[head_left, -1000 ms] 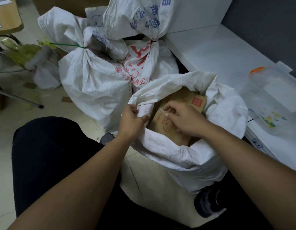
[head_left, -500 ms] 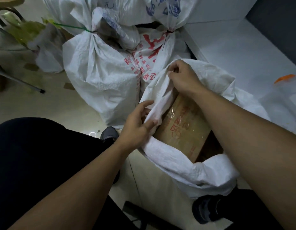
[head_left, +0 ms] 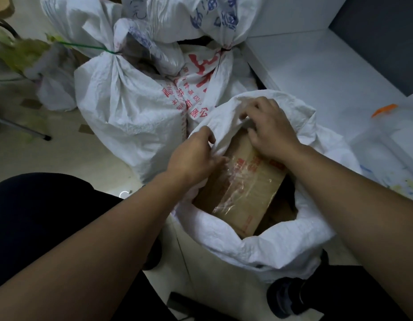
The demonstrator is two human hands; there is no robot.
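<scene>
An open white woven sack (head_left: 265, 246) stands on the floor between my legs. Inside it lies a brown cardboard box (head_left: 245, 193) with red print and clear tape across its top. My left hand (head_left: 194, 156) grips the sack's left rim, fingers curled into the cloth beside the box. My right hand (head_left: 270, 128) is at the far rim of the sack, above the box's far end, with its fingers curled on the folded cloth there. The lower part of the box is hidden in the sack.
Several tied white sacks (head_left: 127, 105) with red and blue print are piled behind the open one. A white bench (head_left: 316, 66) runs along the right, with a clear plastic container (head_left: 395, 135) with an orange tab on it. A metal chair leg (head_left: 22, 128) lies at the left.
My right hand came back a little from the far rim toward the box's far end. My left hand slid up along the left rim. The view shifted slightly.
</scene>
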